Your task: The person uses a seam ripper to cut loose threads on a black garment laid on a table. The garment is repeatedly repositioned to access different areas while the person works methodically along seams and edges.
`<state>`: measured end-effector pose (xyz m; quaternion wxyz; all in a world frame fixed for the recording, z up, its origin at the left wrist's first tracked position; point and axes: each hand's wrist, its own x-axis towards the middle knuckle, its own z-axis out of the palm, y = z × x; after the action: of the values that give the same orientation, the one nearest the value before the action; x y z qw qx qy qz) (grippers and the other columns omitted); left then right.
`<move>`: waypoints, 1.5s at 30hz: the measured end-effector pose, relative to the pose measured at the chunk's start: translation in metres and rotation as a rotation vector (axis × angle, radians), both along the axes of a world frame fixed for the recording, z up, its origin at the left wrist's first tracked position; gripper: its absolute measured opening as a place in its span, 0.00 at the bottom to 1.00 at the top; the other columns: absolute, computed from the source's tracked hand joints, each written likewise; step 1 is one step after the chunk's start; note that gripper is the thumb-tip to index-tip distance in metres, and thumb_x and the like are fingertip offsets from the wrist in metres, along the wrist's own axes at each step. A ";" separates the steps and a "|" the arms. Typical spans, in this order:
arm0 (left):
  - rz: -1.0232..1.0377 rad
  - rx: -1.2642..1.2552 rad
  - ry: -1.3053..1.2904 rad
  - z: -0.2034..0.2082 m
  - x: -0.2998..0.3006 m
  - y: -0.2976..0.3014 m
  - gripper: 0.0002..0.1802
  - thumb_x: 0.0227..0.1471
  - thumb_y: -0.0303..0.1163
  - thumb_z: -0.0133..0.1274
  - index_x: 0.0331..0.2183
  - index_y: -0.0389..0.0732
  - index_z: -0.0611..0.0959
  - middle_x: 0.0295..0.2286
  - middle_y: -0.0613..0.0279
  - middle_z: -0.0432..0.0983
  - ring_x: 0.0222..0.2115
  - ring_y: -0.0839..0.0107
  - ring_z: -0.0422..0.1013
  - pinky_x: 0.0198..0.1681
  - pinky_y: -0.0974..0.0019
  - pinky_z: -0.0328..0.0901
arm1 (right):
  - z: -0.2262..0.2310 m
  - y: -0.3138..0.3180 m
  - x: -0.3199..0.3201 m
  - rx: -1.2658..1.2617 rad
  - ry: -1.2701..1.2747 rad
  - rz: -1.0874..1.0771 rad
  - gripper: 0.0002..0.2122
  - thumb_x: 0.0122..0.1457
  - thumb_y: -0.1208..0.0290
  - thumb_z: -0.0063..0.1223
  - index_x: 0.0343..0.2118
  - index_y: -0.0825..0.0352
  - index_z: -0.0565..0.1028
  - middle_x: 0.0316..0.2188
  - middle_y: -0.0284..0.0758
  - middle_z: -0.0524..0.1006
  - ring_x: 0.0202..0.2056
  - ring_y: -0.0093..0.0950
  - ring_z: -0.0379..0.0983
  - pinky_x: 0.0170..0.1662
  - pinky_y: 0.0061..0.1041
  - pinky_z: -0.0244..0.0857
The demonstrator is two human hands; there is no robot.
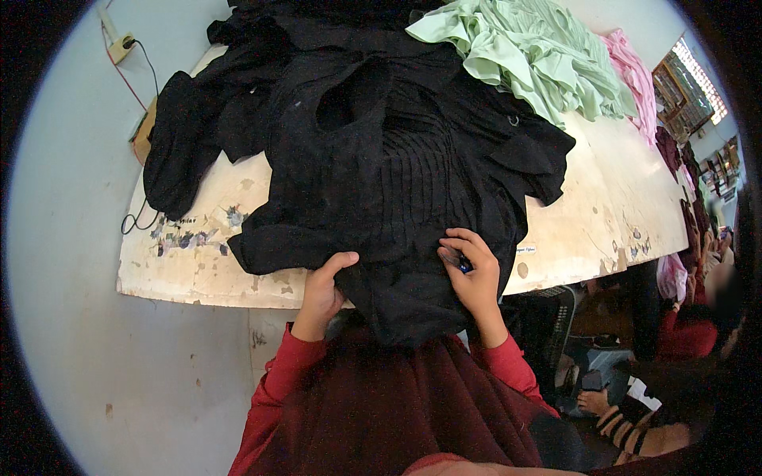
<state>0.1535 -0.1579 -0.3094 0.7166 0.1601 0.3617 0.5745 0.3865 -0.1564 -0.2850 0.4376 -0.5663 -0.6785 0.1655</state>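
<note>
Bright middle, black rim, murk at lower right!

And the tabletop (591,206) is glowing, nearly bleached in spots! The black cloth (413,174) swallows light, its pleats only just readable. Up on the right, the window lattice (702,78) flares white! Left hand (319,289) and right hand (479,278), nice and clear. Lower right, deep shadow, detail sinking, with one smeared patch at the far side. And look, the fisheye bows that near table edge, bluish fringe rounding the circle!
</note>
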 end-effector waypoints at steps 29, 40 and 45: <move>0.012 0.077 -0.105 0.003 -0.002 0.002 0.27 0.46 0.20 0.59 0.49 0.35 0.70 0.46 0.56 0.70 0.46 0.63 0.69 0.51 0.62 0.65 | 0.030 0.037 -0.073 0.225 0.025 0.486 0.12 0.43 0.80 0.58 0.34 0.61 0.80 0.28 0.32 0.74 0.29 0.26 0.74 0.29 0.23 0.67; 0.006 0.092 -0.096 0.004 0.002 0.002 0.27 0.47 0.21 0.58 0.50 0.34 0.70 0.47 0.56 0.69 0.46 0.64 0.68 0.52 0.62 0.63 | 0.063 0.021 -0.049 -0.132 -0.087 0.370 0.17 0.45 0.70 0.64 0.39 0.68 0.76 0.30 0.36 0.78 0.32 0.27 0.75 0.38 0.21 0.66; -0.046 0.093 -0.093 0.009 0.000 0.001 0.24 0.48 0.23 0.58 0.48 0.34 0.72 0.46 0.57 0.71 0.45 0.65 0.69 0.51 0.63 0.64 | 0.055 0.018 -0.057 0.172 -0.149 0.374 0.12 0.45 0.71 0.65 0.33 0.67 0.78 0.27 0.37 0.80 0.26 0.29 0.78 0.30 0.22 0.68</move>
<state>0.1537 -0.1568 -0.3003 0.7373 0.1746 0.2970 0.5812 0.3293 -0.1383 -0.2299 0.3945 -0.4020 -0.8138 0.1429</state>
